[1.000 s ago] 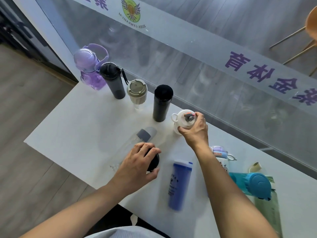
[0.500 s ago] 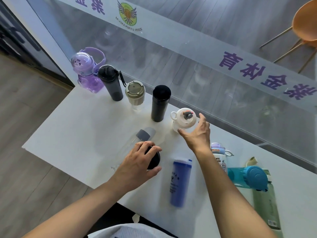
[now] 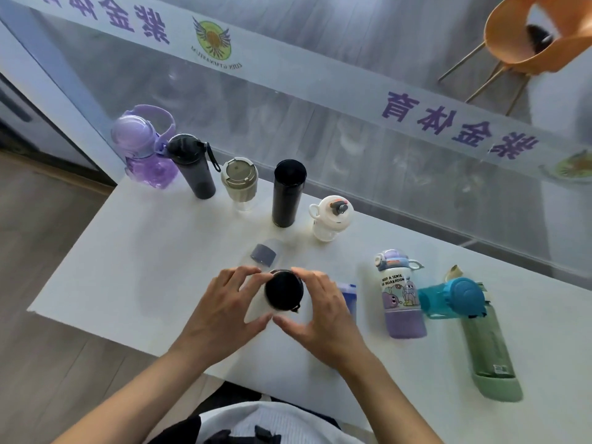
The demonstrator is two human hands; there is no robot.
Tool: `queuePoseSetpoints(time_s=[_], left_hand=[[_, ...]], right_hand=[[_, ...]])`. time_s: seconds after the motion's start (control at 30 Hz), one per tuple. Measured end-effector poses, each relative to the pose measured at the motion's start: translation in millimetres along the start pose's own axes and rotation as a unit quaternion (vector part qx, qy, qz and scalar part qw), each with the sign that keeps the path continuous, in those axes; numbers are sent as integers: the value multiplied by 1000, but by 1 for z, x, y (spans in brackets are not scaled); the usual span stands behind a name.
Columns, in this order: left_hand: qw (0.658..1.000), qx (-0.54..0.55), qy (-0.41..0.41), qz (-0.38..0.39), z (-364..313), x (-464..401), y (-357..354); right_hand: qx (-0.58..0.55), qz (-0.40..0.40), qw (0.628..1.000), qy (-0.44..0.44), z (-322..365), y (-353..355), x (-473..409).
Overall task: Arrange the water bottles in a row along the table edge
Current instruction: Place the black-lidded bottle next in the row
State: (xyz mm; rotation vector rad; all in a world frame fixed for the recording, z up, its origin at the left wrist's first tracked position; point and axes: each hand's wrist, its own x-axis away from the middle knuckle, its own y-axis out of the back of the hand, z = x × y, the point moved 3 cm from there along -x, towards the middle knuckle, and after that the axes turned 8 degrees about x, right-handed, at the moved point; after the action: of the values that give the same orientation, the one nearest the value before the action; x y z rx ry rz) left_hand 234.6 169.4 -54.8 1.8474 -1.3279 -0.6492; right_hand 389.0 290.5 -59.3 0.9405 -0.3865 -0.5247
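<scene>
Five bottles stand in a row along the table's far edge: a purple jug, a dark strap bottle, a beige-lidded cup, a black flask and a white bottle. My left hand and my right hand both grip a black-capped white bottle near the front edge. A clear bottle with a grey cap lies behind it. A blue bottle lies half hidden under my right hand.
To the right of my hands on the white table are a cartoon-printed bottle with a purple base, a teal bottle lying down and a long green bottle lying down. A glass wall runs behind the table. An orange chair stands beyond it.
My right hand let go of the white bottle in the row and came back to the black-capped bottle. Both hands now hold that bottle. The view has tilted.
</scene>
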Motion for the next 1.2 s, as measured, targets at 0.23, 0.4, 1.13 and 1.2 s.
queuePoseSetpoints(time_s=[0.23, 0.4, 1.13, 1.2], left_hand=[[1000, -12, 18, 20, 20, 5, -3], [999, 7, 5, 36, 18, -6, -8], [999, -11, 27, 21, -88, -55, -61], [999, -15, 30, 25, -91, -55, -64]], right_hand=[[84, -11, 996, -40, 11, -21, -13], [21, -28, 994, -99, 7, -6, -13], [-10, -114, 974, -194, -164, 119, -66], [-6, -107, 975, -197, -173, 116, -71]])
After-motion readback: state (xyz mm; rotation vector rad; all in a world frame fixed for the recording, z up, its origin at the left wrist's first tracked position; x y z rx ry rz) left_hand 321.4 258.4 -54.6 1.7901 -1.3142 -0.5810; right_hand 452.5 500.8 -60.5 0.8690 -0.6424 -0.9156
